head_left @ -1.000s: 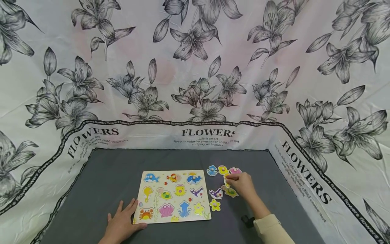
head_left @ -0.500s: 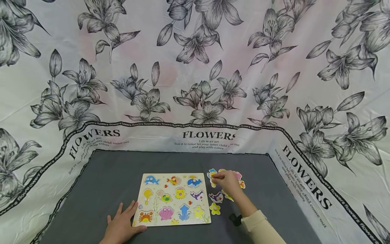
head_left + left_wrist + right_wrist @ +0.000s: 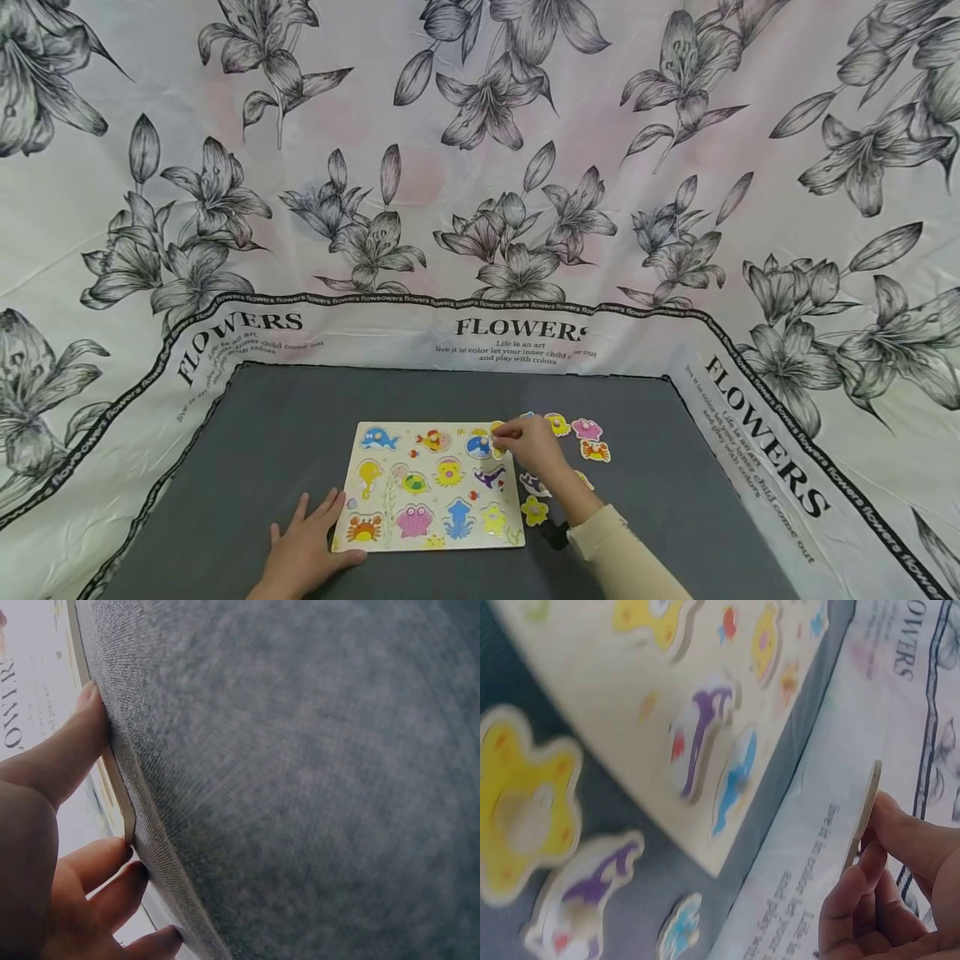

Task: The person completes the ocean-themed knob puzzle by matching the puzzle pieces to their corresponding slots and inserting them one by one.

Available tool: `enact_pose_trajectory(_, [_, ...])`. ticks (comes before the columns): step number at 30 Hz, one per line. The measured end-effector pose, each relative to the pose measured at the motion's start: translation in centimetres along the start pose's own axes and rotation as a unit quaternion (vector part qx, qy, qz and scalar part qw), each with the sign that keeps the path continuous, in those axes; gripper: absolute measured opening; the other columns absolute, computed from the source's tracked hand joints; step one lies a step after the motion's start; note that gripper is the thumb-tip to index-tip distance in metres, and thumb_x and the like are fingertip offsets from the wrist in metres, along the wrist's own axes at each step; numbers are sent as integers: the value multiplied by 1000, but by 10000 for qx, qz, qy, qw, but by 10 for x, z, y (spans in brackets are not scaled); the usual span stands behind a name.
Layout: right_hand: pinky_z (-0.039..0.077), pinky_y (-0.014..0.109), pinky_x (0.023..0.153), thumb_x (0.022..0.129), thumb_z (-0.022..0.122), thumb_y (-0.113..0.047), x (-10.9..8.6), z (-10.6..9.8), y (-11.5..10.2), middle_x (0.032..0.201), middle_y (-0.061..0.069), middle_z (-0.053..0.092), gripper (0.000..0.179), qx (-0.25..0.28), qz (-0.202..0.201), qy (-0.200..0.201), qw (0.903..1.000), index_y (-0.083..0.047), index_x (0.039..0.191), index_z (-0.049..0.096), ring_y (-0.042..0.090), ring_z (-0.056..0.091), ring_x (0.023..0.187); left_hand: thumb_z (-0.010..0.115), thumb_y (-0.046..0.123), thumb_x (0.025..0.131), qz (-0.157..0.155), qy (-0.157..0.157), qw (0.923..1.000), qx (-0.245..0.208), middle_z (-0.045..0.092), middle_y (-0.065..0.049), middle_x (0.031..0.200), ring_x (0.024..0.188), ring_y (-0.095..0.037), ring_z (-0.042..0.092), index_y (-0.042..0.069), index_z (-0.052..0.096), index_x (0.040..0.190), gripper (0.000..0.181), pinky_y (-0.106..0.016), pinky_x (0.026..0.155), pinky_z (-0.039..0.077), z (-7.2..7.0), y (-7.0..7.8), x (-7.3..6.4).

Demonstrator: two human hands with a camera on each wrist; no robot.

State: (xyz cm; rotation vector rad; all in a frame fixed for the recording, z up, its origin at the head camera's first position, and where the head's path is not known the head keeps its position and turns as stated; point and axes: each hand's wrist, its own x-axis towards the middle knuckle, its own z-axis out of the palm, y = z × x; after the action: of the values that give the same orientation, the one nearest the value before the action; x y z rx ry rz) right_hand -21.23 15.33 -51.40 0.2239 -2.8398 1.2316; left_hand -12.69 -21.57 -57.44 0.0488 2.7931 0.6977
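My right hand pinches a yellow wooden puzzle piece over the board's far right corner, by the blue whale picture. In the right wrist view the piece shows edge-on between thumb and fingers, raised off the board. The pale puzzle board bears pictures of sea animals. My left hand lies at its near left corner with fingers spread, the thumb along the front edge. In the left wrist view the thumb touches the board's edge, and several fingertips sit beside the corner.
Right of the board lie a yellow star piece, a purple-and-white whale piece, a blue piece, a crab piece, a pink shell piece and a yellow piece. Flowered cloth stands behind the grey table.
My right hand has lifted the yellow piece from among the loose pieces and carried it left, over the board's far right corner. The left hand has stayed at the board's corner.
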Motion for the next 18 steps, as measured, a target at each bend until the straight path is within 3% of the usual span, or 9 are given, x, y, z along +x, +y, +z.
enact_pose_trajectory(11, [55, 24, 63, 91, 77, -15, 10, 34, -24, 95, 4, 77, 15, 25, -373, -391, 9985, -7, 103, 81, 9, 68, 77, 78, 78, 58, -51, -25, 10000, 40, 37, -17, 160, 148, -57, 15, 10, 42, 155, 123, -88, 101, 8, -3, -5, 3])
enact_pose_trajectory(18, [55, 23, 65, 88, 79, -14, 16, 53, -39, 95, 1, 77, 12, 166, -291, -557, 9979, -9, 99, 82, 7, 67, 77, 80, 75, 60, 60, 49, 9998, 175, 39, -16, 160, 148, -57, 18, 11, 44, 154, 119, -88, 101, 11, -4, -3, 4])
